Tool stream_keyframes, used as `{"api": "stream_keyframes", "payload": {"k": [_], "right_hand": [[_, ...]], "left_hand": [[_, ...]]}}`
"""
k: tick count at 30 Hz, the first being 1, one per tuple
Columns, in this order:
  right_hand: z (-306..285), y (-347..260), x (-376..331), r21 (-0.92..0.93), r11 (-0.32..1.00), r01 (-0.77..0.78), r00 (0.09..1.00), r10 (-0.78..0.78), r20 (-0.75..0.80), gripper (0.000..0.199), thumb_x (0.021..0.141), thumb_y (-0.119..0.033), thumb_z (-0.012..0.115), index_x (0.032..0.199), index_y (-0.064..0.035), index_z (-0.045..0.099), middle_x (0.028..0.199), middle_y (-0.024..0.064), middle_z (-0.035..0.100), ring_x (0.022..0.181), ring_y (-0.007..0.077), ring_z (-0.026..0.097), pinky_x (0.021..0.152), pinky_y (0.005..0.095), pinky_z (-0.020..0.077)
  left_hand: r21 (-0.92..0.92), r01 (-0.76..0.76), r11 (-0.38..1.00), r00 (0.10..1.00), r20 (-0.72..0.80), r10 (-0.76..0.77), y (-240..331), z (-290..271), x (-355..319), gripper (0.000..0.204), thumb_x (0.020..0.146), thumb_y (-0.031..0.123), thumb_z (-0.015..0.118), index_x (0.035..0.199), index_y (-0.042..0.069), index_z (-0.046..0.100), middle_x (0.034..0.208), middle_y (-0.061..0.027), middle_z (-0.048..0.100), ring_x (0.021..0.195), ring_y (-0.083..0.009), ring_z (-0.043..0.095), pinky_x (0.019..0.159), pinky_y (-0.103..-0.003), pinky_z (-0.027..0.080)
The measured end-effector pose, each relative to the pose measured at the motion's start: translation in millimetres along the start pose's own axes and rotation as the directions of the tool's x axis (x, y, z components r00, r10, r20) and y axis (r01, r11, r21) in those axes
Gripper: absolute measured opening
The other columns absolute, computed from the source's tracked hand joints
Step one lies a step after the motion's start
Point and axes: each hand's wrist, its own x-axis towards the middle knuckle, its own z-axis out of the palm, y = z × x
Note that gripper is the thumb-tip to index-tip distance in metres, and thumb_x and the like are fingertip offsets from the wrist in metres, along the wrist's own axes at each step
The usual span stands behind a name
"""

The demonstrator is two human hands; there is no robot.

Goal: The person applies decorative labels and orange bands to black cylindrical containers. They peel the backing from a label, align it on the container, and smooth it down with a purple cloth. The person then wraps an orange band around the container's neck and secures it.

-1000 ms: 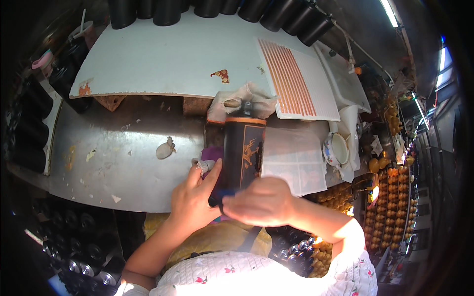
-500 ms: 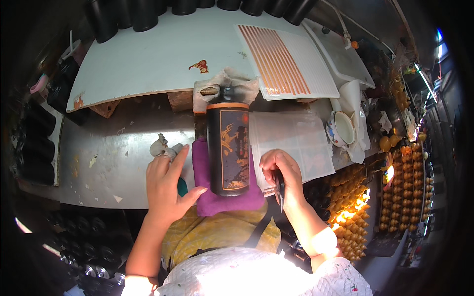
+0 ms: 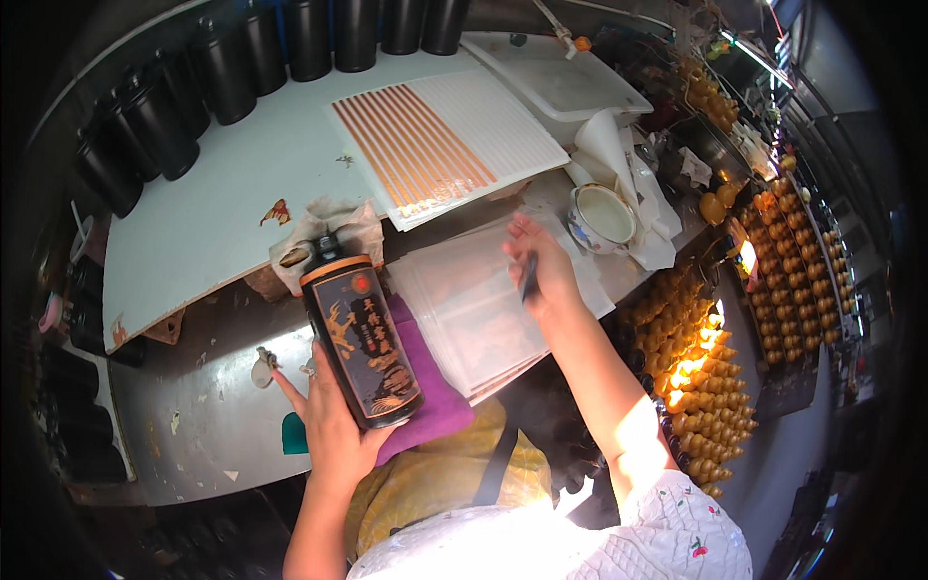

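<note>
A black bottle (image 3: 360,338) with an orange-edged dark label lies on a purple cushion (image 3: 425,382). Its neck rests on a cloth-covered block (image 3: 362,227). Against the bottle's lower left side and base is my left hand (image 3: 333,425); its fingers are spread and outstretched. My right hand (image 3: 543,271) hovers over stacked translucent sheets (image 3: 474,319), fingers extended toward the far side. Tucked in its palm is a slim dark tool (image 3: 529,275), its kind unclear. Just beyond lies a white sheet with copper-coloured strips (image 3: 416,145).
A patterned bowl (image 3: 601,217) stands beside white paper at the right. Black bottles (image 3: 309,39) line the board's far edge. A whitish lump (image 3: 263,369) and a green piece (image 3: 295,433) lie left of my left hand. Racks of golden gourd-shaped items (image 3: 701,387) fill the right.
My right hand has moved away from the bottle, out over the sheets, carrying the dark tool. My left hand now touches the bottle. The view has turned to the right.
</note>
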Motion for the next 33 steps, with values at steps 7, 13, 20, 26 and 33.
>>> {"api": "stream_keyframes", "payload": {"k": [7,13,20,26,33], "right_hand": [[42,-9,86,0.075,0.995,0.066,0.995,-0.06,-0.081,0.043,0.085,-0.025,0.077,0.119,-0.0071,0.059,0.105,0.0052,0.066,0.083,0.0128,0.065,0.058,0.0248,0.047],[42,-15,65,0.015,0.996,0.092,0.99,-0.09,-0.111,0.025,0.088,-0.023,0.074,0.101,-0.0033,0.064,0.098,0.0093,0.071,0.079,0.0135,0.062,0.072,0.027,0.0495],[16,-4,44,-0.151,0.753,0.641,0.749,-0.656,-0.092,0.013,0.094,-0.018,0.068,0.093,-0.0046,0.066,0.093,0.0042,0.072,0.08,0.0077,0.059,0.076,0.0243,0.0463],[10,-65,-61,0.064,0.623,0.779,0.61,-0.778,0.152,0.012,0.096,-0.014,0.047,0.088,-0.0047,0.047,0.093,0.0201,0.07,0.067,0.0123,0.055,0.057,0.0221,0.0372],[46,-71,-171,-0.05,0.876,0.48,0.619,-0.298,0.727,0.012,0.093,-0.012,0.048,0.084,-0.0042,0.044,0.08,0.023,0.068,0.069,0.0204,0.064,0.066,0.0291,0.0533]], "left_hand": [[0.032,-0.001,0.999,0.994,0.109,-0.003,-4,4,4,0.103,0.079,0.064,0.066,0.146,-0.007,0.033,0.15,-0.0295,0.035,0.146,-0.0469,0.023,0.116,-0.063,-0.011],[0.067,0.01,0.998,0.994,0.112,-0.018,-7,-1,1,0.108,0.076,0.061,0.071,0.145,-0.012,0.031,0.151,-0.0289,0.035,0.145,-0.0472,0.025,0.115,-0.064,-0.011],[-0.022,0.088,0.996,0.995,0.041,-0.087,-8,-5,-8,0.131,0.067,0.05,0.085,0.155,-0.007,0.007,0.15,-0.027,0.037,0.143,-0.0419,0.032,0.118,-0.06,-0.006],[-0.081,-0.059,0.995,0.998,0.008,0.059,-13,-17,-12,0.14,0.064,0.058,0.086,0.154,-0.007,0.003,0.126,-0.0231,0.05,0.121,-0.0406,0.05,0.115,-0.066,-0.006],[-0.589,-0.082,0.804,0.992,0.028,0.122,28,-31,0,0.128,0.059,0.048,0.092,0.155,0.002,0.021,0.15,-0.0241,0.034,0.143,-0.0404,0.026,0.118,-0.058,0.002]]}}
